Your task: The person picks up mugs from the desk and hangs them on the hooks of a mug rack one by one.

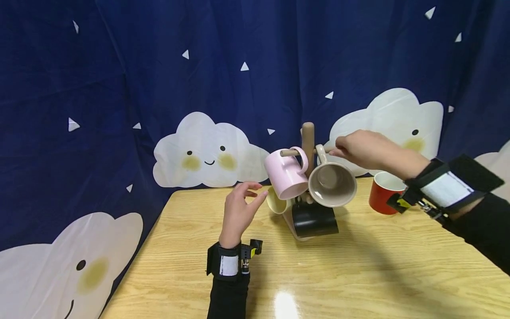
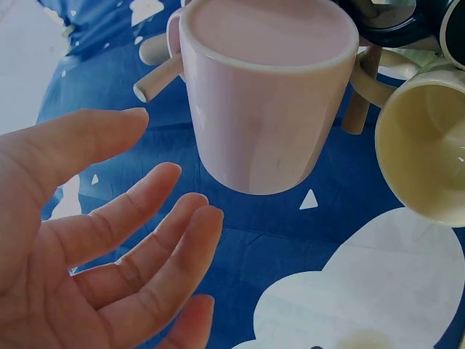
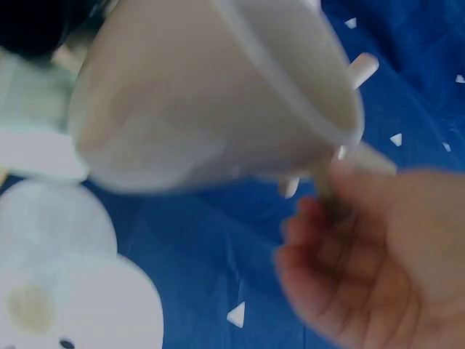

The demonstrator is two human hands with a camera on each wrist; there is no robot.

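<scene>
A wooden mug rack (image 1: pixel 308 135) holds several mugs on its pegs. My right hand (image 1: pixel 368 148) pinches the end of the peg that bears a beige mug (image 1: pixel 332 184), with its fingertips close beside the mug's handle. In the right wrist view this mug (image 3: pixel 211 94) is blurred above my hand (image 3: pixel 363 254). On the left peg hangs a pink mug (image 1: pixel 284 175) by its handle. My left hand (image 1: pixel 241 212) is held below and left of it, fingers loosely bent, apart from the pink mug (image 2: pixel 265 116) in the left wrist view and holding nothing.
Lower on the rack hang a pale yellow mug (image 1: pixel 277 201) and a black mug (image 1: pixel 314 220). A red mug (image 1: pixel 384 195) stands on the wooden table (image 1: pixel 358 274) under my right wrist. Behind the table hangs a blue curtain (image 1: pixel 239 26) with clouds.
</scene>
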